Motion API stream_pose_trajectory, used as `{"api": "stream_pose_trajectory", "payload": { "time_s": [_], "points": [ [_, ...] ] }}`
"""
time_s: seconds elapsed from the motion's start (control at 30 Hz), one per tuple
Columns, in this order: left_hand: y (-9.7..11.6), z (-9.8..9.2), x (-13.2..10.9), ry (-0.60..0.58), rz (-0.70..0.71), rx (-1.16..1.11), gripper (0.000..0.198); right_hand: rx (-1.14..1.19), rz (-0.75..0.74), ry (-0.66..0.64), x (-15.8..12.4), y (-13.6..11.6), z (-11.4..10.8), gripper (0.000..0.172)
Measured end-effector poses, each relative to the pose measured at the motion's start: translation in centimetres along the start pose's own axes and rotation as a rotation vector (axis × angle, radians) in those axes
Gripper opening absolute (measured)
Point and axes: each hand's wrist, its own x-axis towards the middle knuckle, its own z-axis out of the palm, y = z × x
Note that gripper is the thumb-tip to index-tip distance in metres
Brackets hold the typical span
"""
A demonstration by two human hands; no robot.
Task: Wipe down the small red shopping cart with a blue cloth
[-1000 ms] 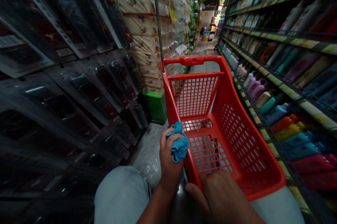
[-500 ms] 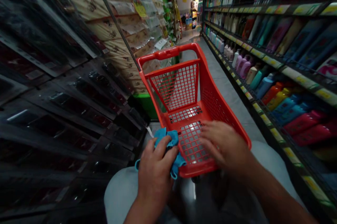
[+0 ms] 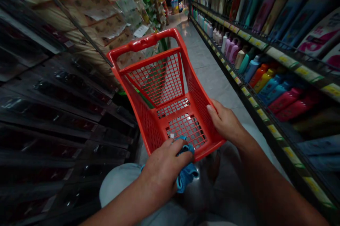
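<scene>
The blue cloth (image 3: 187,174) is held bunched in the left hand (image 3: 163,164) at the near edge of the red cart (image 3: 209,151), where it could be snagged if dragged across the openings. The cart, spread ahead of both hands, is gripped at its right wall by the right hand (image 3: 225,119); if shoved, it could be rolled into the bottles (image 3: 271,87) on its right.

Grey flr (image 3: 209,75) beside dk shelving (image 3: 278,56)

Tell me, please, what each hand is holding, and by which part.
The left hand holds a bunched blue cloth, exact part unclear; the right hand grips the red basket by its right-side rim.
</scene>
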Motion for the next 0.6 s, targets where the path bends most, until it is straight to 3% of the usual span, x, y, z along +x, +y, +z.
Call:
{"api": "stream_pose_trajectory", "payload": {
  "time_s": [0.13, 0.27, 0.37, 0.47, 0.53, 0.6],
  "points": [
    [-0.5, -0.3, 2.3, -0.244, -0.031, -0.120, 0.032, 0.062, 0.006, 0.009, -0.5, -0.7, 0.2, 0.047],
    [-3.0, 1.6, 6.7, -0.563, -0.119, 0.100, 0.035, 0.075, -0.010, 0.006, -1.1, -1.3, 0.6, 0.047],
    [-4.9, 4.0, 11.0, -0.589, -0.217, 0.165, 0.031, 0.089, -0.017, 0.000, -1.5, -1.5, 0.8, 0.047],
    [-5.5, 6.7, 14.1, -0.504, -0.308, 0.193, 0.042, 0.108, -0.015, -0.008, -1.7, -1.5, 1.0, 0.048],
    [-5.0, 8.5, 14.5, -0.480, -0.311, 0.196, 0.052, 0.108, -0.011, -0.009, -1.7, -1.4, 1.0, 0.048],
    [-3.9, 9.9, 13.3, -0.488, -0.229, 0.173, 0.059, 0.093, -0.001, -0.010, -1.8, -1.4, 1.0, 0.048]
  ]
}}
